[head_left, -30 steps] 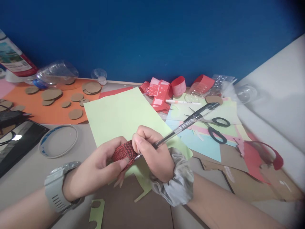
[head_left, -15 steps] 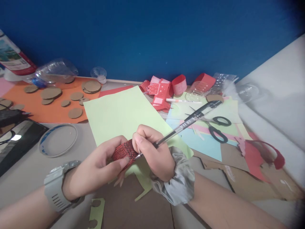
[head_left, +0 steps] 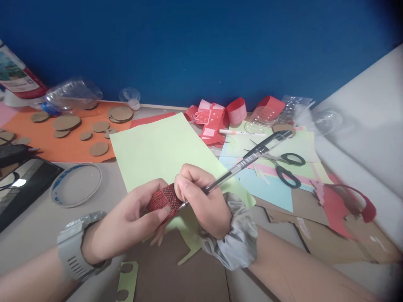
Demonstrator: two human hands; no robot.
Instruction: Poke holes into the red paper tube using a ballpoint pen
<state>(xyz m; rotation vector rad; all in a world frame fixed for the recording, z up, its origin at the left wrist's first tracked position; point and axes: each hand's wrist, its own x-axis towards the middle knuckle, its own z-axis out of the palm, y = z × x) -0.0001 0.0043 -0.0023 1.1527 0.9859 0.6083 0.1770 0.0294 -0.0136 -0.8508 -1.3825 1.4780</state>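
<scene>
A small red piece marked with a dark criss-cross pattern [head_left: 159, 198] is held between the thumb and fingers of my left hand [head_left: 138, 212]. My right hand [head_left: 201, 201] grips a clear-barrelled black pen [head_left: 242, 163], its tip down at the piece's right edge, where the fingertips hide part of it. The fingers of my right hand also touch the piece. Beneath both hands lies a light green sheet of paper [head_left: 160, 147], with a cut green scrap and brown cardboard [head_left: 182, 281] nearer me.
Scissors [head_left: 283, 167] lie on coloured papers at right, by a white marker [head_left: 242, 132] and red paper shapes [head_left: 212, 121]. Cardboard discs [head_left: 66, 122] and a plastic bottle [head_left: 75, 92] rest on orange paper at left. A ring [head_left: 76, 184] and a black device [head_left: 25, 184] sit nearer.
Almost nothing differs. The pen's upper end has dipped very slightly; both hands keep their hold on the pen and the red piece.
</scene>
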